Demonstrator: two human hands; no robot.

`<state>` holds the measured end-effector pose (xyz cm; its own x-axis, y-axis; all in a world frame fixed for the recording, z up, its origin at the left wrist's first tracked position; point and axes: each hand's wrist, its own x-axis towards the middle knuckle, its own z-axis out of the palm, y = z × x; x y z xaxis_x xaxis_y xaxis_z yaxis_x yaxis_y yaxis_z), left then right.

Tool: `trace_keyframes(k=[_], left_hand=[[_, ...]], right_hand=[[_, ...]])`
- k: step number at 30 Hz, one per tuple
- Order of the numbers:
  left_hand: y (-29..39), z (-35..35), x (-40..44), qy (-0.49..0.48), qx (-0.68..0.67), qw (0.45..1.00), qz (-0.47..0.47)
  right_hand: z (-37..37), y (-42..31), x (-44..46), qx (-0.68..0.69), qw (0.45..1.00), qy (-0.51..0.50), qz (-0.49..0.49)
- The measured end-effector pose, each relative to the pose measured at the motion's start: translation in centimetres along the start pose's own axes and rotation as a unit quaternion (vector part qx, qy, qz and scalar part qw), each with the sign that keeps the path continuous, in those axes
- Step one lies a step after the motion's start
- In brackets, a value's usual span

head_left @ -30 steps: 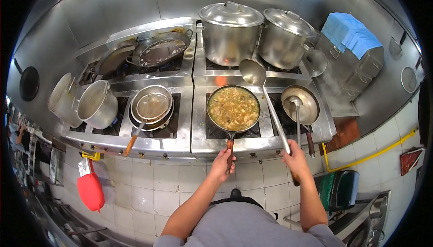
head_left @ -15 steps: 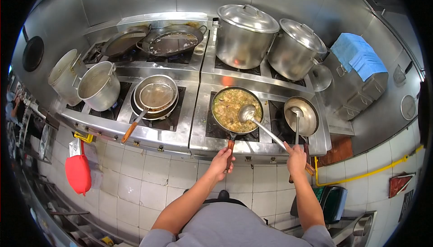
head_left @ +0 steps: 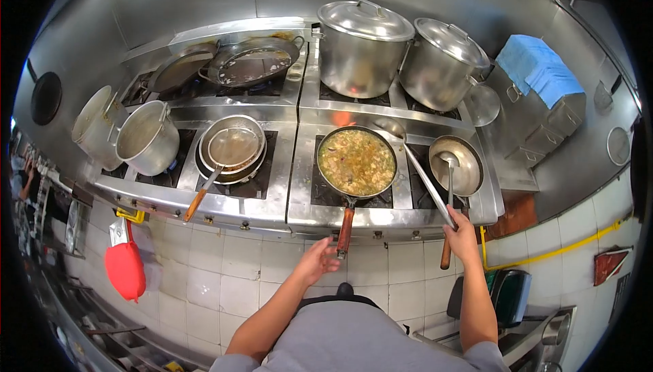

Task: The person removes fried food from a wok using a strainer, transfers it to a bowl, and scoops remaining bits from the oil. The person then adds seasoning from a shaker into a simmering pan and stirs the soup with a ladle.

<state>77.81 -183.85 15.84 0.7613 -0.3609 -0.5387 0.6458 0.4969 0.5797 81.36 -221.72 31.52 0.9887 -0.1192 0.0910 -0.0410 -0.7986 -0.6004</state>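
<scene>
A frying pan [head_left: 393, 180] sits on a front burner, filled with a chunky, soupy yellow-brown food [head_left: 357, 161]. Its wooden handle [head_left: 345, 229] points toward me. Just left of that handle is my left hand [head_left: 317, 262], fingers apart and holding nothing. My right hand [head_left: 462, 238] grips the end of a long metal ladle [head_left: 427, 183]. The ladle's bowl [head_left: 390, 127] is beyond the pan's upper right rim, out of the food. To the right stands a second pan [head_left: 469, 175] with another ladle [head_left: 449, 168] resting inside.
Two lidded stockpots [head_left: 366, 52] stand on the back right burners. Wide dark pans [head_left: 255, 62] sit at back left. Strainers [head_left: 236, 147] are stacked on a front burner beside open pots [head_left: 148, 139]. Blue cloths [head_left: 537, 69] lie on metal containers at right.
My left hand has let go of the pan handle and opened. The ladle has come up out of the food and moved past the pan's far right rim, still in my right hand.
</scene>
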Motion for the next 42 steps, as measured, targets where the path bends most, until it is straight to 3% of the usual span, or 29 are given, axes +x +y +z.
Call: trace_keyframes(k=[2,5,7,10,12,14,15,16,18,21,24,27,33,36,40,42], left_hand=[[-2.2,-3.5,-1.4,0.045,0.060,0.997,-0.031],[-7.6,-11.0,-3.3,0.096,0.225,0.965,-0.090],[-10.5,-15.1,-6.2,0.079,0.289,0.943,-0.147],[-14.3,-19.6,-9.9,0.049,0.314,0.938,-0.137],[-14.8,-20.6,-11.9,0.119,0.239,0.945,-0.190],[-16.0,-23.3,-11.9,0.141,0.246,0.935,-0.215],[-16.1,-24.0,-11.9,0.172,0.324,0.899,-0.237],[-16.3,-24.8,-11.8,0.202,0.399,0.857,-0.257],[-16.9,-26.2,-11.7,0.243,0.360,0.872,-0.226],[-16.8,-26.4,-11.9,0.298,0.287,0.893,-0.180],[-16.3,-25.9,-11.5,0.321,0.240,0.903,-0.157],[-16.0,-25.1,-11.6,0.322,0.233,0.907,-0.141],[-16.9,-25.8,-11.5,0.314,0.241,0.903,-0.165],[-17.0,-25.9,-11.7,0.317,0.252,0.898,-0.170],[-16.6,-25.9,-11.7,0.322,0.251,0.898,-0.165],[-16.4,-25.7,-11.5,0.322,0.247,0.900,-0.161]], right_hand=[[0.2,0.4,-0.8,0.056,0.998,0.013,-0.039],[-0.5,-0.7,-2.0,0.082,0.995,-0.038,0.030],[-0.5,-0.6,-2.7,0.106,0.990,-0.079,0.059],[-1.3,-1.7,-3.3,0.054,0.992,-0.107,0.028],[-1.4,-2.0,-3.0,0.047,0.992,-0.115,0.010],[-1.6,-2.8,-2.2,0.021,0.968,-0.209,0.136],[0.6,1.5,-1.6,0.027,0.987,-0.156,-0.024],[0.8,0.8,-1.5,0.027,0.987,-0.156,-0.023],[1.7,-0.9,-0.7,-0.066,0.991,-0.116,-0.011],[3.7,-1.8,-0.5,-0.089,0.995,-0.037,-0.012],[4.9,-0.9,-0.2,-0.002,0.999,0.030,-0.026],[3.8,-1.2,-0.3,0.084,0.996,0.027,-0.001],[1.4,-2.8,-0.7,0.068,0.992,-0.028,0.100],[2.2,-1.0,-1.3,0.089,0.996,0.006,0.017],[2.3,-0.8,-1.6,0.081,0.997,-0.004,0.020],[1.9,-1.6,-1.9,0.070,0.995,-0.034,0.068]])
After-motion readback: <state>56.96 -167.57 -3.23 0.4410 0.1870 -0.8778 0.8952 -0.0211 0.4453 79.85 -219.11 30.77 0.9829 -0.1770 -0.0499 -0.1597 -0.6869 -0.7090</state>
